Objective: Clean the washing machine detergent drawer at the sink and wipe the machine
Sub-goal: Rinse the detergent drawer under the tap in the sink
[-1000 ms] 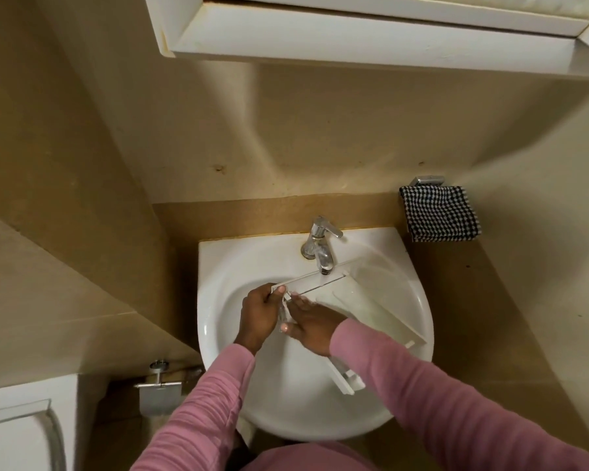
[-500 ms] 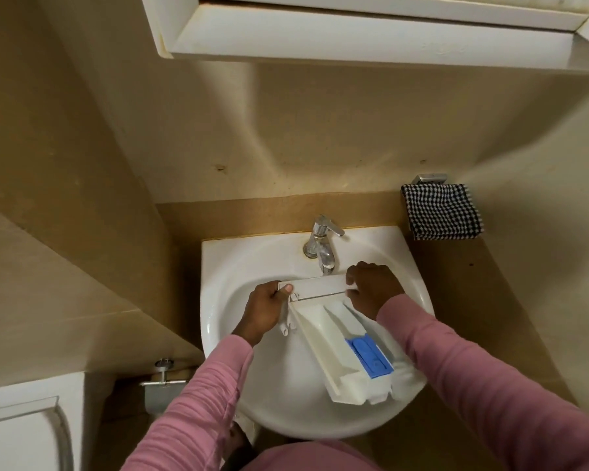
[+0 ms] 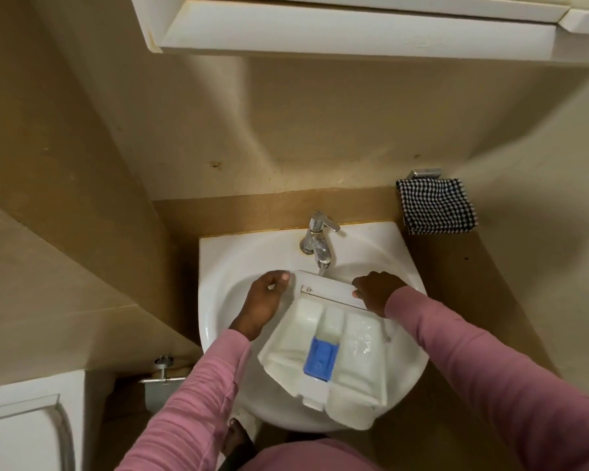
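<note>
Dim warm indoor light, soft shadows, wide-angle bending at edges

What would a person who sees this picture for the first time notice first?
First, the white plastic detergent drawer lying across the white ceramic sink, open side up, with a bright blue insert in its middle compartment. The left hand and the right hand, in pink sleeves, hold its front panel just under the chrome tap. A black-and-white checked cloth hangs on the wall to the right.
</note>
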